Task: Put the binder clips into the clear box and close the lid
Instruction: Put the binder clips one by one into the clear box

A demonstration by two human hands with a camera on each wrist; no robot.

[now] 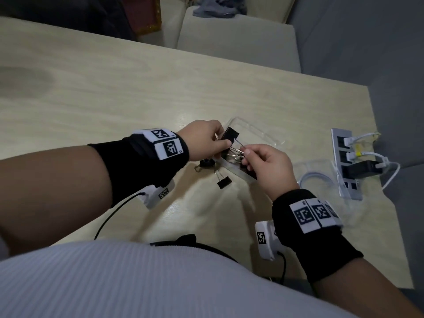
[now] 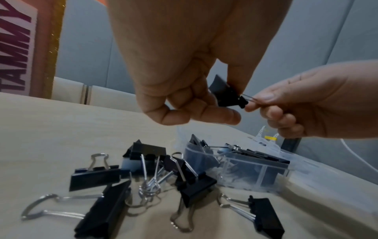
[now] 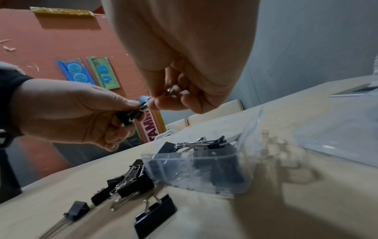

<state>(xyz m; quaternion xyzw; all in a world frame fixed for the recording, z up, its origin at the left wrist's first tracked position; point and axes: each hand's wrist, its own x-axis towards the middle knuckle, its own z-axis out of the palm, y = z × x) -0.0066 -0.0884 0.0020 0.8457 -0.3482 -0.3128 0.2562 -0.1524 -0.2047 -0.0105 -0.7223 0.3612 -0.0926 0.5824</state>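
A black binder clip (image 1: pixel 231 134) is held in the air between both hands, above the clear box (image 1: pixel 243 172). My left hand (image 1: pixel 223 140) grips the clip's black body (image 2: pixel 225 95). My right hand (image 1: pixel 246 154) pinches its wire handle (image 2: pixel 248 97). The box (image 2: pixel 245 166) stands on the table with its lid (image 1: pixel 254 131) open toward the far side, and several clips lie inside it (image 3: pixel 204 143). Several more loose clips (image 2: pixel 143 174) lie on the table left of the box; one (image 1: pixel 224 182) shows between my wrists.
A metal socket panel (image 1: pixel 344 177) with white cables and a black plug sits near the table's right edge. Another clear plastic piece (image 1: pixel 316 171) lies beside it over a cable loop. Pale chairs (image 1: pixel 238 40) stand beyond the far edge.
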